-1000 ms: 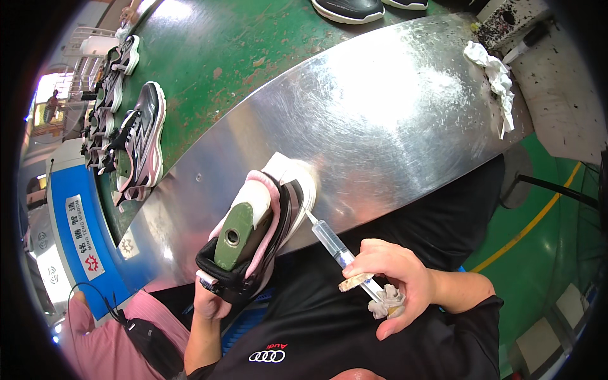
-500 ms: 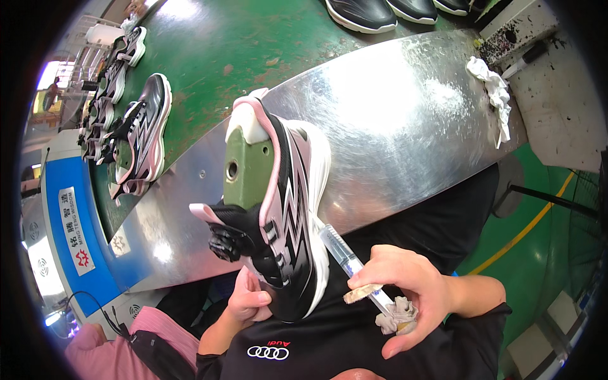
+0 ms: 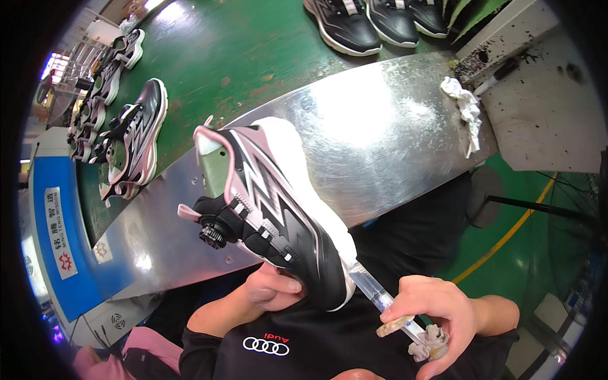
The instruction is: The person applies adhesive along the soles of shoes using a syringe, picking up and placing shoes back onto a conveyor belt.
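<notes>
Now | left hand (image 3: 271, 289): gripping shoe (image 3: 278, 212) | right hand (image 3: 446, 309): clasping syringe (image 3: 375, 290) | tip (image 3: 351, 264) nearer toe (image 3: 324, 285) than earlier

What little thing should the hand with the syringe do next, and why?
Maybe the right hand could slide the syringe gently along the white sole, because its tip is right at the sole's toe end, and the left hand is holding the shoe.

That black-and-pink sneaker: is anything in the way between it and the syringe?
Nothing visible stands between the sneaker and the syringe. The right hand aims the syringe at the white sole near the toe, though contact is hard to tell; the left hand holds the sneaker from its other side.
</notes>
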Tool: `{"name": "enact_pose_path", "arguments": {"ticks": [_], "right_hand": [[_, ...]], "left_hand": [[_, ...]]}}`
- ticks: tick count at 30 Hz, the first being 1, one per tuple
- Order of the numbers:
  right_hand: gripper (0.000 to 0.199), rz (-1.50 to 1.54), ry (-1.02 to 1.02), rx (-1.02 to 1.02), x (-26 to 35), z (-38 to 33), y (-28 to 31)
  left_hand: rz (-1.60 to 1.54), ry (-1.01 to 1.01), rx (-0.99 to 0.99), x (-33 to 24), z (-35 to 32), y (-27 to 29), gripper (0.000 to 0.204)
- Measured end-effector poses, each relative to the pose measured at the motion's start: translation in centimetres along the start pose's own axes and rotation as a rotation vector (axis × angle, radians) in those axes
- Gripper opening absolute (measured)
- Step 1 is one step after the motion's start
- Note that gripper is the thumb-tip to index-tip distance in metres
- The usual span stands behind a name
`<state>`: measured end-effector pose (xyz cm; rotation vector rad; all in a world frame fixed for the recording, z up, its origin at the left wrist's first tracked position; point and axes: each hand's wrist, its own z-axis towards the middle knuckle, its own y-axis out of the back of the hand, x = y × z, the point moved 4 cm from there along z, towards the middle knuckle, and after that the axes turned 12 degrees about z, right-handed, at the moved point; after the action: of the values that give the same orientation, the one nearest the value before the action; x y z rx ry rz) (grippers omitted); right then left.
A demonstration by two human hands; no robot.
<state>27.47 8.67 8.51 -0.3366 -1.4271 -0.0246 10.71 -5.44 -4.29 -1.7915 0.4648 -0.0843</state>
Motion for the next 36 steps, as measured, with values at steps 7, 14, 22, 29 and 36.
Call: {"name": "enact_pose_path", "arguments": {"ticks": [7, 14, 22, 29, 36], "right_hand": [[0.071, -0.097, 0.011, -0.052, 2.0, -1.8, 0.0], [0.064, -0.23, 0.073, -0.088, 3.5, -3.2, 0.0], [0.065, -0.357, 0.173, -0.139, 3.2, -4.3, 0.2], [0.066, -0.47, 0.171, -0.189, 1.6, -4.5, -0.5], [0.054, -0.722, 0.197, -0.188, 0.8, -3.9, -1.1]], "left_hand": [[0.096, 0.088, 0.078, 0.8, 3.4, 0.0, 0.048], [0.169, 0.028, 0.157, 0.3, 6.3, -1.5, 0.055], [0.127, 0.019, 0.041, -0.2, 8.2, -2.5, 0.068], [0.156, -0.03, 0.069, 0.1, 9.1, -1.9, 0.033], [0.095, -0.033, 0.111, -0.4, 9.7, -2.9, 0.029]]}}
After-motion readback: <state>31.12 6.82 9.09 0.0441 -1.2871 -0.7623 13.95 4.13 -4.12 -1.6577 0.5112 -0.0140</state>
